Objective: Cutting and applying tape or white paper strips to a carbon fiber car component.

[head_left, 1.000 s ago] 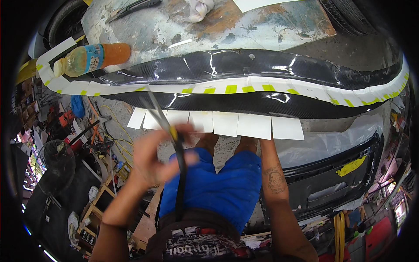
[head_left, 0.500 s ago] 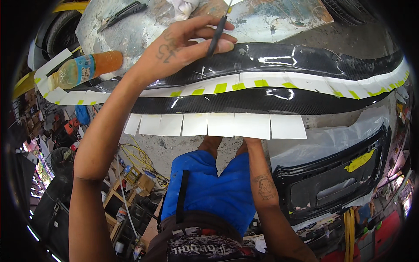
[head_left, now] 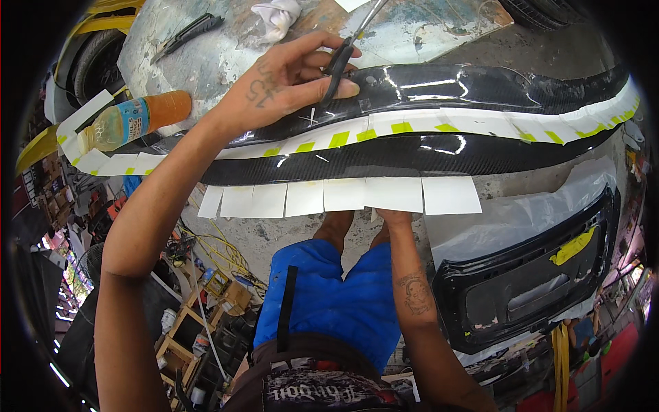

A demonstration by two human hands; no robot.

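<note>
Raised over a glossy black carbon-fibre strip (head_left: 439, 89), my left hand (head_left: 285, 77) is closed around the black handles of a pair of scissors (head_left: 338, 63). Their metal blades point up and away. Below, a second edge of the carbon-fibre part (head_left: 295, 165) carries a row of white paper pieces (head_left: 343, 195) that hang along its near side. My right hand (head_left: 395, 217) reaches up beneath these pieces, and the paper hides its fingers. Between the two black bands runs a white paper strip (head_left: 480, 121) fixed with short yellow-green tapes (head_left: 338, 140).
On the paint-stained table (head_left: 226, 65) are a utility knife (head_left: 187, 36), a white rag (head_left: 276, 17) and a bottle of orange liquid (head_left: 134, 120). A black car panel (head_left: 528, 281) lies at right. Crates (head_left: 189, 329) and yellow cables (head_left: 223, 254) clutter the floor at left.
The scissors have turned in my left hand, so their handles and blades show more broadly. My right hand stays under the paper, with slightly more of it showing. The view has shifted a little.
</note>
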